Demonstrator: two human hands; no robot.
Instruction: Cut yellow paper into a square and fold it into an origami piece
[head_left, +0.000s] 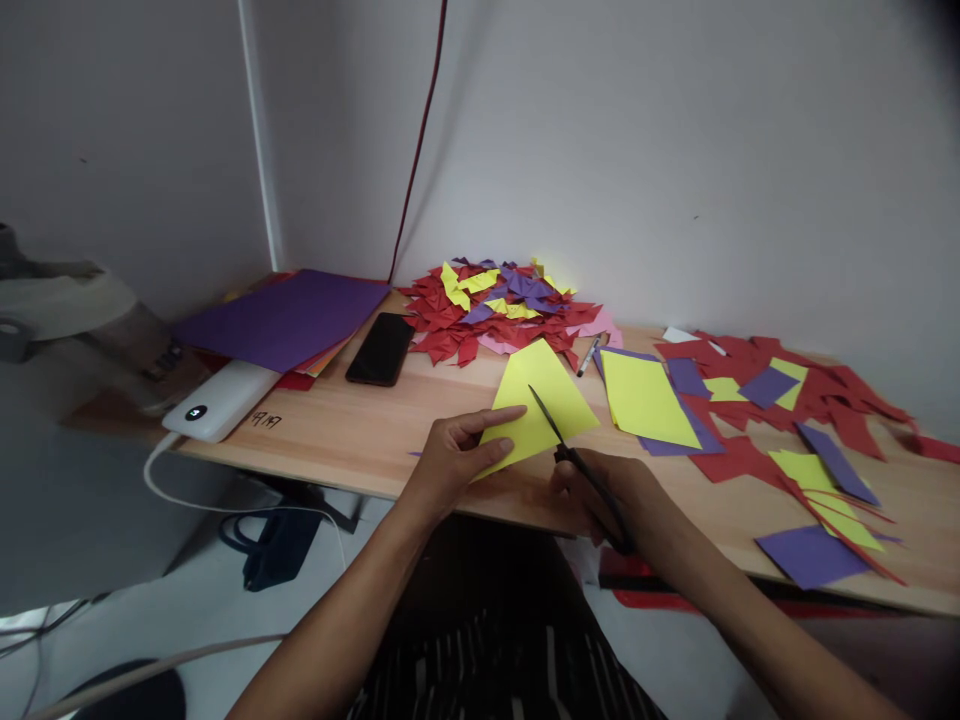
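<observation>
My left hand (454, 455) pinches the lower left edge of a yellow paper sheet (551, 385), thumb and forefinger lying over it. In my right hand (600, 490) is a pair of black-handled scissors (568, 452), fingers wrapped round the handles. The blade lies over the middle of the sheet, pointing up and to the left; whether it cuts into the paper I cannot tell. Right of this sheet, a stack of yellow paper (645, 398) rests on purple paper (701, 425). A pen (589, 355) lies between the held sheet and that stack.
Folded red, yellow and purple paper pieces (495, 300) are heaped against the wall. Red, purple and yellow scraps (772, 385) spread over the right side. At left are a black phone (381, 349), purple sheets (292, 315) and a white power bank (221, 400) with a cable.
</observation>
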